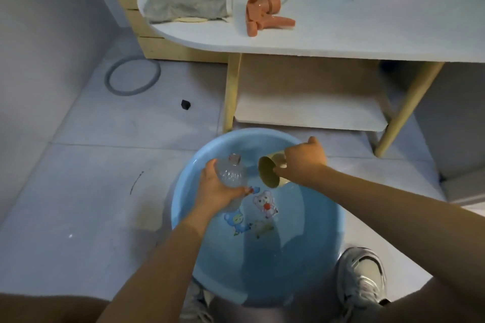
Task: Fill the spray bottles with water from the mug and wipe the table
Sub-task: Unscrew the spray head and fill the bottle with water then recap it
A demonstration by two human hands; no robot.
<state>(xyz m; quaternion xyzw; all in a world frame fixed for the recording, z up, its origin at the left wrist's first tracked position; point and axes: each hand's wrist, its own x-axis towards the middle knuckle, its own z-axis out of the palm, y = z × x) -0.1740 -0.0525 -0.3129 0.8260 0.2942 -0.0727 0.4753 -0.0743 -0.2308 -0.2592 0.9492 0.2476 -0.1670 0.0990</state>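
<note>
Pale tiled floor (pixel 99 191), with a round light-blue plastic basin (pixel 183 191) holding water set just before a white oval table (pixel 341 34) on wooden legs. The left hand (pixel 215 189) grips a clear uncapped plastic bottle (pixel 232 174) over the basin; the right hand (pixel 304 158) holds a tan mug (pixel 270 172) tilted, mouth towards the bottle neck. Risk: the mug mouth is far wider than the narrow neck, so a fast pour would probably overshoot, though spill should land in the basin. The near table leg (pixel 232 92) stands close behind; open floor lies left. The orange trigger sprayer head (pixel 265 14) and grey cloth (pixel 189 2) lie on the table.
</note>
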